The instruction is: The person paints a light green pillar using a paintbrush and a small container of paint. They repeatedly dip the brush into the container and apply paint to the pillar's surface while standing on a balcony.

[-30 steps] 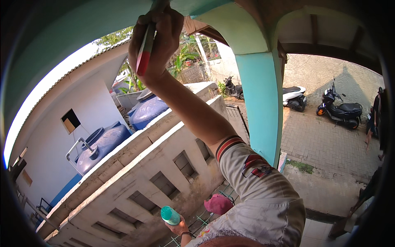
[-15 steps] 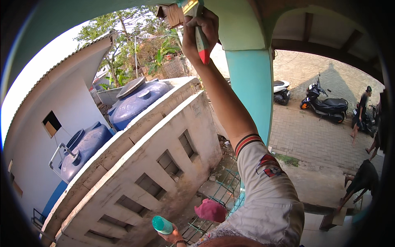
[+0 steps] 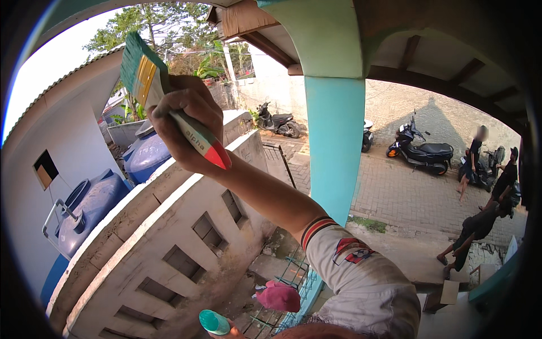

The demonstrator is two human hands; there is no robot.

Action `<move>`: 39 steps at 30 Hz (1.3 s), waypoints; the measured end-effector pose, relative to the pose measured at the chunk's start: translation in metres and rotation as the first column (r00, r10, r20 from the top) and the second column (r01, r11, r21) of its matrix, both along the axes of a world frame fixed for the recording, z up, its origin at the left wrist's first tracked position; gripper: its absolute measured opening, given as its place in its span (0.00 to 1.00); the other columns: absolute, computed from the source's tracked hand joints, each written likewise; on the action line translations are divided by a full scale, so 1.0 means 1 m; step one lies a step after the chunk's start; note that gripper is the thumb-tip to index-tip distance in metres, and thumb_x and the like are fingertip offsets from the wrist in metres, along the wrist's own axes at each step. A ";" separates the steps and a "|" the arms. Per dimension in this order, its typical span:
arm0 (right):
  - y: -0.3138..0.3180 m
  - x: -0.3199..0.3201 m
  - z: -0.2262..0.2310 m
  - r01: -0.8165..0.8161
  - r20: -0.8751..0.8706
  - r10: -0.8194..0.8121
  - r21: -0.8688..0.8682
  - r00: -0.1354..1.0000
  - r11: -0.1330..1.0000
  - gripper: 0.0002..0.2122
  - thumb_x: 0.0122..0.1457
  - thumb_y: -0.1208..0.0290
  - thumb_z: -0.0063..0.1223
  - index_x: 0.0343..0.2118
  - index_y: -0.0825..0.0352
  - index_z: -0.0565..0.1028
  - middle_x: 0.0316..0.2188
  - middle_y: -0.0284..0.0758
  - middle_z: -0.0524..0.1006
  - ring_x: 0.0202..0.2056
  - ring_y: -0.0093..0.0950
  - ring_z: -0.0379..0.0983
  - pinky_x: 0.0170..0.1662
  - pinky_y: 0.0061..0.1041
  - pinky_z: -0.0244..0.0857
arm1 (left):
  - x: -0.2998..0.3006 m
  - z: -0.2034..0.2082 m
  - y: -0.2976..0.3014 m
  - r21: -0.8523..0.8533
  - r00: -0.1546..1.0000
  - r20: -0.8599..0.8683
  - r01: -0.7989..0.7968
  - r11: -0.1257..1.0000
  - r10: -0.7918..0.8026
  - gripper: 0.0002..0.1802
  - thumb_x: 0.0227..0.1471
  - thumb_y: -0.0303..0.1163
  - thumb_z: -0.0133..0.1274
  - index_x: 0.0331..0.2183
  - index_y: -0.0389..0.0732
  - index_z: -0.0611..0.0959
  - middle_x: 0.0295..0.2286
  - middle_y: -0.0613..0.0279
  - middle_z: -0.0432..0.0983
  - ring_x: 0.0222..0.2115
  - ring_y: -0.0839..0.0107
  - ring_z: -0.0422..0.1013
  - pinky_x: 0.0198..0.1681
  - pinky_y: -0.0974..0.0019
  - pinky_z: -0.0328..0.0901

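Note:
In the upper left of the head view, my right hand is closed around the handle of a wide paintbrush. Teal paint coats its bristles, which point up and left; the handle is pale with a red end. The bristles are in the air, apart from the teal pillar and the arch above it. Low in the picture, my left hand holds a plastic cup, teal inside. Only part of that hand shows beside the cup.
A maroon cap is near green metal bars below. Left is a low wall with openings and blue water tanks. Right, a scooter is parked on paving, with several people nearby. A wooden box stands lower right.
My right hand has brought the paintbrush down and left, away from the arch overhead. The cup in my left hand has shifted slightly lower in the picture. The view has turned slightly.

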State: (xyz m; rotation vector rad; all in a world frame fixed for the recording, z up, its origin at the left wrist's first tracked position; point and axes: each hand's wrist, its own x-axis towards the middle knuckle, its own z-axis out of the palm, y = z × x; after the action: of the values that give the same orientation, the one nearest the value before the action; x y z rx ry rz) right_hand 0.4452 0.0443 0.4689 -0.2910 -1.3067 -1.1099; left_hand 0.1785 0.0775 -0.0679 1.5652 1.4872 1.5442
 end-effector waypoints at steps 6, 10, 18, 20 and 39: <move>-0.071 -0.020 -0.237 -0.666 -0.802 -0.048 -0.526 0.595 0.528 0.09 0.56 0.76 0.57 0.38 0.67 0.71 0.37 0.36 0.75 0.38 0.27 0.75 0.41 0.25 0.70 | 0.018 0.009 -0.006 0.040 0.995 -0.064 0.073 0.997 -0.071 0.44 0.35 0.34 0.69 0.55 0.40 0.68 0.47 0.53 0.73 0.47 0.57 0.72 0.50 0.56 0.69; -0.162 -0.031 -0.356 -0.875 -0.973 -0.208 -0.010 -0.104 0.484 0.10 0.55 0.78 0.55 0.39 0.65 0.70 0.35 0.35 0.75 0.34 0.27 0.76 0.36 0.26 0.71 | 0.041 0.015 -0.014 0.051 0.989 -0.082 0.125 0.991 -0.121 0.44 0.36 0.35 0.68 0.55 0.40 0.68 0.47 0.53 0.73 0.47 0.56 0.72 0.50 0.56 0.69; -0.311 -0.059 -0.421 -0.633 -0.741 -0.329 0.163 -0.585 0.757 0.03 0.57 0.70 0.55 0.33 0.62 0.73 0.29 0.31 0.76 0.30 0.25 0.71 0.33 0.26 0.63 | 0.072 0.013 -0.040 0.140 0.983 -0.070 0.176 0.974 -0.168 0.43 0.37 0.35 0.68 0.55 0.39 0.68 0.48 0.52 0.72 0.47 0.55 0.72 0.50 0.55 0.69; -0.325 -0.070 -0.416 -0.584 -0.702 -0.336 0.140 -0.628 0.800 0.04 0.57 0.70 0.55 0.33 0.61 0.73 0.29 0.29 0.76 0.30 0.24 0.71 0.34 0.25 0.62 | 0.078 0.015 -0.042 0.165 0.981 -0.041 0.196 0.967 -0.192 0.43 0.37 0.35 0.68 0.55 0.39 0.68 0.48 0.52 0.72 0.47 0.55 0.72 0.50 0.55 0.68; -0.285 -0.023 -0.307 -0.636 -0.717 -0.670 -0.430 -0.190 0.641 0.15 0.57 0.74 0.59 0.46 0.63 0.69 0.33 0.31 0.77 0.28 0.21 0.74 0.23 0.22 0.65 | 0.106 0.026 -0.042 0.134 0.918 0.087 0.374 0.918 -0.386 0.41 0.39 0.36 0.66 0.54 0.37 0.68 0.48 0.50 0.72 0.47 0.53 0.71 0.50 0.54 0.68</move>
State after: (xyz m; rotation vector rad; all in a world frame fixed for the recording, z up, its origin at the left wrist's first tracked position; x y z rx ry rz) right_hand 0.4217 -0.2408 0.1618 -1.6133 0.0466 0.2205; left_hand 0.2843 0.0350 -0.0422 1.6824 0.9732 1.4769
